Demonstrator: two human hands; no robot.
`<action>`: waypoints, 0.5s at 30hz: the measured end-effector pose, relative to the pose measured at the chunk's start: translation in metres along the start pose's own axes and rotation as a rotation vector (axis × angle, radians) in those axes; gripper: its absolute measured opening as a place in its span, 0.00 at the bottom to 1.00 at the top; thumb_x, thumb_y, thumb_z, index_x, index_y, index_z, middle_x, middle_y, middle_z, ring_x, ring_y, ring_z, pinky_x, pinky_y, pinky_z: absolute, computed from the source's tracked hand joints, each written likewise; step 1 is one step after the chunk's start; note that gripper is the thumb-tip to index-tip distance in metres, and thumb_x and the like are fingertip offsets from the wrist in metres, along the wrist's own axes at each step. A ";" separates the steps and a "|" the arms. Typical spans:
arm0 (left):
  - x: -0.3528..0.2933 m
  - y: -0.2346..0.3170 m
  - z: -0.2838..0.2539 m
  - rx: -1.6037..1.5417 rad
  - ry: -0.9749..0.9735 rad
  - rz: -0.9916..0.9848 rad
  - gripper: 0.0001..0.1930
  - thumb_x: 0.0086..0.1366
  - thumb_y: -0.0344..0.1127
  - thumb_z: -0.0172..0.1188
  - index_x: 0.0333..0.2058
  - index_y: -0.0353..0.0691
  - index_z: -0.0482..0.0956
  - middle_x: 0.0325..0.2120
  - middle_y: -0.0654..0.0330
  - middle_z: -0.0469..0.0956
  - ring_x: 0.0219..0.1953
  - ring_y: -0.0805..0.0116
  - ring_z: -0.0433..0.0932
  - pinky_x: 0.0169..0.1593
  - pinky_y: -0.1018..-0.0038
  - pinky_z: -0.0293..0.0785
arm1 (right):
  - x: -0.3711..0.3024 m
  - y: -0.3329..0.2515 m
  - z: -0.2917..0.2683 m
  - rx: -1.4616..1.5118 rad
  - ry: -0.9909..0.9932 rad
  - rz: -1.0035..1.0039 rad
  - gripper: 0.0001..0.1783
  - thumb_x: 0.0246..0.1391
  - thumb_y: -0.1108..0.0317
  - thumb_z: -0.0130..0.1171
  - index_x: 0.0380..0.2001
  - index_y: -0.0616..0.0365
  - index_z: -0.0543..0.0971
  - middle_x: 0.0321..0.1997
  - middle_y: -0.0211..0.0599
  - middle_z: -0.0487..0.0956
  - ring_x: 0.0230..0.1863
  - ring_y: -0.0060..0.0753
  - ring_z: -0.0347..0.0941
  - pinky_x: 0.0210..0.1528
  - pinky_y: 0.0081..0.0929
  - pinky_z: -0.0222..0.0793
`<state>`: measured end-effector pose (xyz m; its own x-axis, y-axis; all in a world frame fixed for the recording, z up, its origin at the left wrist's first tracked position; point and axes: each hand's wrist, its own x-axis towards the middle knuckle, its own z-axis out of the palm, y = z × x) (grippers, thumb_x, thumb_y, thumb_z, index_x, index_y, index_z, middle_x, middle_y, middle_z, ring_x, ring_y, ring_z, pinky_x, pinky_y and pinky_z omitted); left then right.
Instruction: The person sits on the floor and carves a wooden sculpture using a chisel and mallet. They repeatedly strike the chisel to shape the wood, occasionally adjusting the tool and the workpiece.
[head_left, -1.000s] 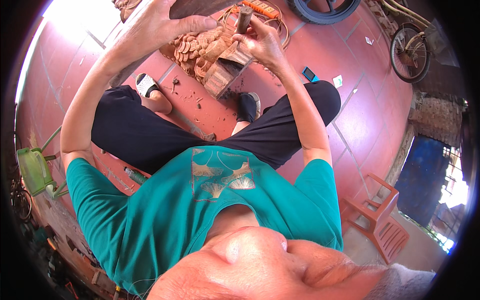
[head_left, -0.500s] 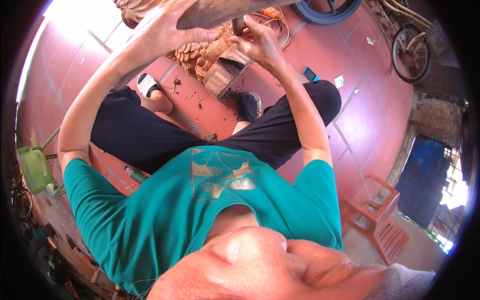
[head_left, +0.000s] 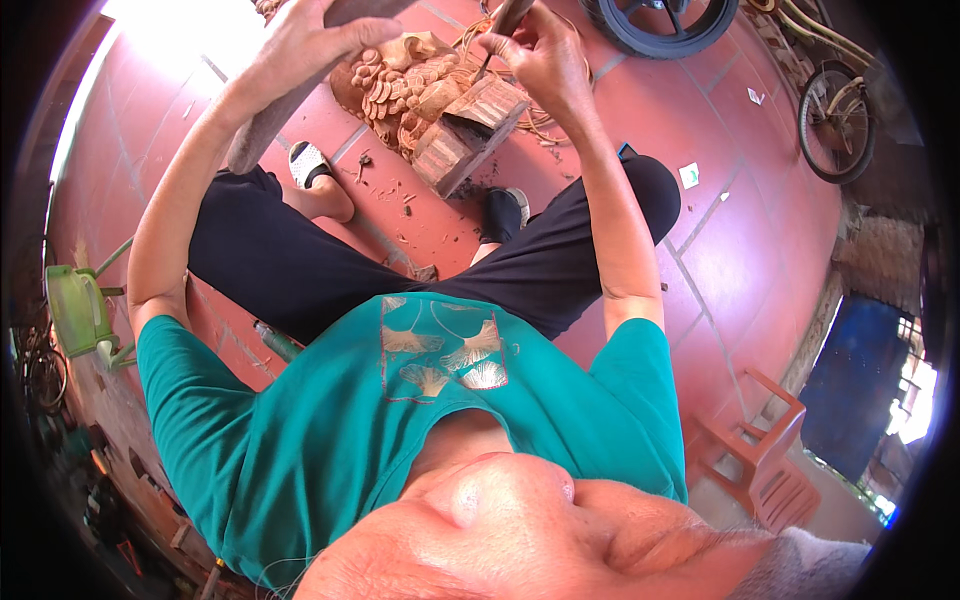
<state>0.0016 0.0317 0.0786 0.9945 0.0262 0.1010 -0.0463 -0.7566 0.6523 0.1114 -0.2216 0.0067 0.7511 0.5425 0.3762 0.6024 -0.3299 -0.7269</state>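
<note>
Lying on the red tile floor (head_left: 735, 265) by the feet, I see carved wood (head_left: 425, 105); the right hand (head_left: 548, 62) curls round a handle (head_left: 512, 14), the left hand (head_left: 300, 52) meets a wooden club (head_left: 268, 132), thumb spread, finger closure unclear. Outward: wheel (head_left: 660, 47), plastic chair (head_left: 765, 462).

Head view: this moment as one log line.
left hand: holds wooden club; right hand: holds chisel-like tool; carved wood: on floor
</note>
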 end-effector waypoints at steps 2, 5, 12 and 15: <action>-0.001 0.014 -0.006 -0.063 0.052 0.001 0.35 0.59 0.53 0.69 0.55 0.31 0.72 0.41 0.56 0.77 0.45 0.65 0.76 0.49 0.68 0.73 | 0.009 -0.002 -0.006 0.140 0.009 0.026 0.27 0.49 0.55 0.72 0.47 0.60 0.76 0.35 0.42 0.81 0.35 0.41 0.77 0.40 0.38 0.72; -0.011 0.040 0.000 -0.322 0.066 -0.163 0.27 0.63 0.49 0.67 0.53 0.36 0.73 0.34 0.63 0.76 0.29 0.77 0.75 0.30 0.79 0.73 | 0.013 -0.016 -0.018 0.063 -0.050 0.000 0.25 0.49 0.58 0.71 0.44 0.62 0.76 0.34 0.44 0.80 0.34 0.40 0.77 0.38 0.37 0.72; -0.045 0.037 0.030 -0.878 0.224 -0.311 0.16 0.70 0.39 0.61 0.51 0.38 0.75 0.20 0.70 0.72 0.17 0.83 0.69 0.19 0.85 0.65 | 0.031 -0.016 -0.017 0.189 -0.109 -0.120 0.24 0.48 0.60 0.71 0.43 0.62 0.73 0.32 0.45 0.80 0.30 0.40 0.77 0.35 0.37 0.71; -0.051 0.046 0.038 -0.872 0.289 -0.386 0.14 0.70 0.37 0.60 0.50 0.37 0.77 0.22 0.69 0.74 0.19 0.83 0.70 0.19 0.86 0.65 | 0.024 0.006 -0.009 0.226 -0.079 -0.135 0.24 0.49 0.60 0.70 0.44 0.61 0.72 0.33 0.46 0.80 0.30 0.40 0.77 0.35 0.36 0.71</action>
<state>-0.0475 -0.0295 0.0746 0.9004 0.4149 -0.1310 0.1077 0.0791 0.9910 0.1357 -0.2179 0.0167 0.6393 0.6314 0.4390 0.6133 -0.0743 -0.7863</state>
